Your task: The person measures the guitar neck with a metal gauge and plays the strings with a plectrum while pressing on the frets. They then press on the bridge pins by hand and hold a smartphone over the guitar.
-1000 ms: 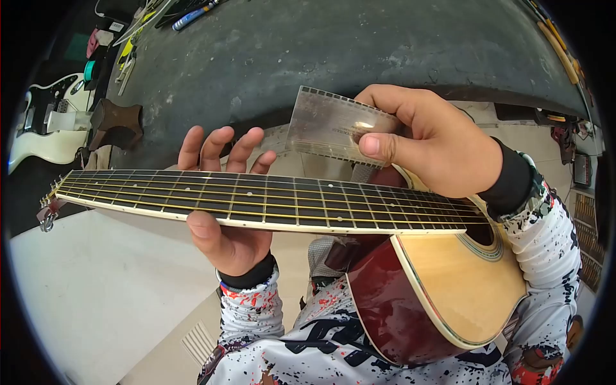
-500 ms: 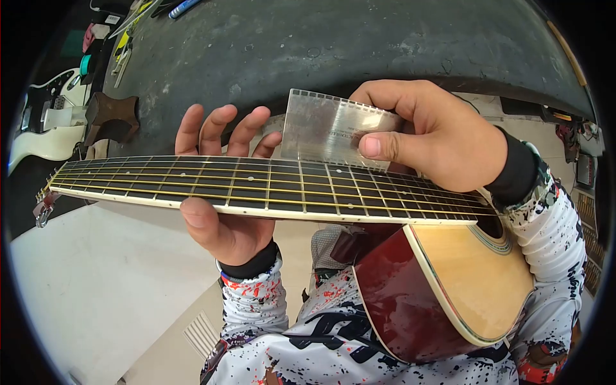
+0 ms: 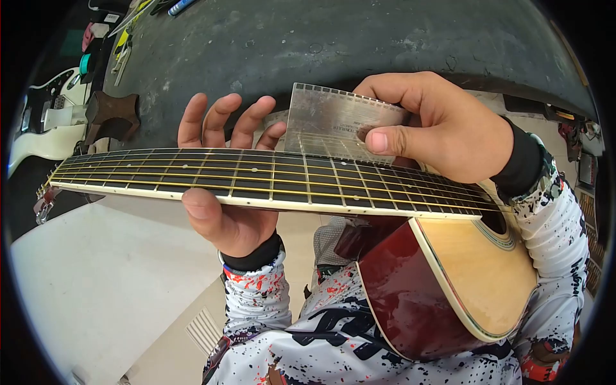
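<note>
An acoustic guitar (image 3: 465, 269) with a pale top and dark red sides lies across my lap, its strings facing up. Its neck (image 3: 282, 192) runs leftward to the headstock. My left hand (image 3: 237, 231) cradles the neck from below, thumb against the near edge, the other fingers spread up past the far edge. Between thumb and bent fingers, my right hand (image 3: 449, 138) grips a thin metal string action ruler (image 3: 324, 119) with notched markings along its edge. The ruler stands on edge, its lower side right at the far strings over the upper frets.
Beyond the neck spreads a dark, scuffed workbench (image 3: 269, 45). At the left are a brown neck rest (image 3: 112, 115), a white electric guitar (image 3: 45, 141) and some cables. A white surface (image 3: 122, 276) lies at lower left.
The guitar neck has tipped slightly, with its far edge higher. The ruler and my right hand have shifted a little up and right; my left hand keeps its hold.
</note>
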Demonstrator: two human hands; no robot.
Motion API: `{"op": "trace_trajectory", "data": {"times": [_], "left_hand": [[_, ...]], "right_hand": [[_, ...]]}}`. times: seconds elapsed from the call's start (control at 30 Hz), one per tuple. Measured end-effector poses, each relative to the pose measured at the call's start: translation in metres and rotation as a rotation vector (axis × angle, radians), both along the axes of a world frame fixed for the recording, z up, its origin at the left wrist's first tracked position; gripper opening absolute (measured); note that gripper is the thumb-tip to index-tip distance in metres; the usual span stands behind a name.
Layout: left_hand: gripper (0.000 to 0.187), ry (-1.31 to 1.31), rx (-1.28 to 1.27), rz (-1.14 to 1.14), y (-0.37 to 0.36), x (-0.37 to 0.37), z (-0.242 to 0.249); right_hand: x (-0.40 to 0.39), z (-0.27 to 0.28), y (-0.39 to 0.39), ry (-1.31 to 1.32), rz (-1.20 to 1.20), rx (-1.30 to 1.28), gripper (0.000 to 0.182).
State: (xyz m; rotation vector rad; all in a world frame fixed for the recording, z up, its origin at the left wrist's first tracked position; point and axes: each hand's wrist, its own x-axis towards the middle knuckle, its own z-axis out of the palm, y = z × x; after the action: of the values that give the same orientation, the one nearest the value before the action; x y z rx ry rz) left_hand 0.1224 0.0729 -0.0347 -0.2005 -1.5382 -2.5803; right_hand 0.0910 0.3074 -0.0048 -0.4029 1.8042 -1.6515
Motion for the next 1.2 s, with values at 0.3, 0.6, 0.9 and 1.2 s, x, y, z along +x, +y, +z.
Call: {"op": "trace_trajectory", "data": {"times": [0.3, 0.6, 0.9, 1.2], "left_hand": [[0.088, 0.065, 0.018, -0.023, 0.000, -0.013, -0.001], [0.074, 0.118, -0.007, -0.037, 0.008, -0.024, 0.003], [0.069, 0.149, -0.092, -0.042, 0.008, -0.015, 0.005], [0.071, 0.142, -0.108, -0.027, 0.006, -0.020, 0.001]], "right_hand": [[-0.012, -0.008, 0.006, 0.075, 0.061, -0.038, 0.032], [-0.027, -0.004, 0.018, 0.037, 0.161, -0.057, 0.041], [-0.026, -0.003, 0.022, -0.039, 0.197, -0.077, 0.032], [-0.031, -0.011, 0.022, -0.009, 0.231, -0.085, 0.033]]}}
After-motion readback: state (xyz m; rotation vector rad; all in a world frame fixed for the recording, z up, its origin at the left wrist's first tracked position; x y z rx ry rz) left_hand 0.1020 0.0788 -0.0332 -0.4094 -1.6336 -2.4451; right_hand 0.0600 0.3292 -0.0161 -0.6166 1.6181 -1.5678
